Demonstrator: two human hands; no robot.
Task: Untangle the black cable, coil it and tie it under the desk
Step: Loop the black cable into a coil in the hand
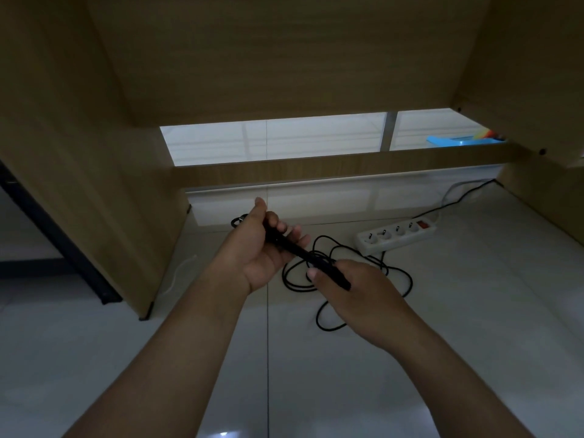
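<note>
Two hands on cable (302,254), under counter (284,58), above floor (474,311). Left hand (265,248): palm up, fingers curled round far end of a short straight bundle of strands. Right hand (354,298): thumb and fingers closed on near end of same bundle. Bundle held off floor between hands, slanting from far left to near right.

Progress, as judged: coiling begun, not finished. Part of cable gathered into bundle. Several loose loops on floor beneath and to right of hands, crossing one another, so untangling only partly done. Small dark loop just behind left hand; cannot tell whether same cable. Left to do: draw in loose loops, finish coil, tie. No tie or strap seen in either hand or on floor. No fixing point made out on counter.

Containers: none certain. Power strip (398,237) on floor, at far right of loops, close to outermost loop; contact not clear. Four sockets seen, no plug in any. Blue object (458,141) beyond counter's far rail, far right, partly hidden. Possibly a tray; contents not readable.
</note>
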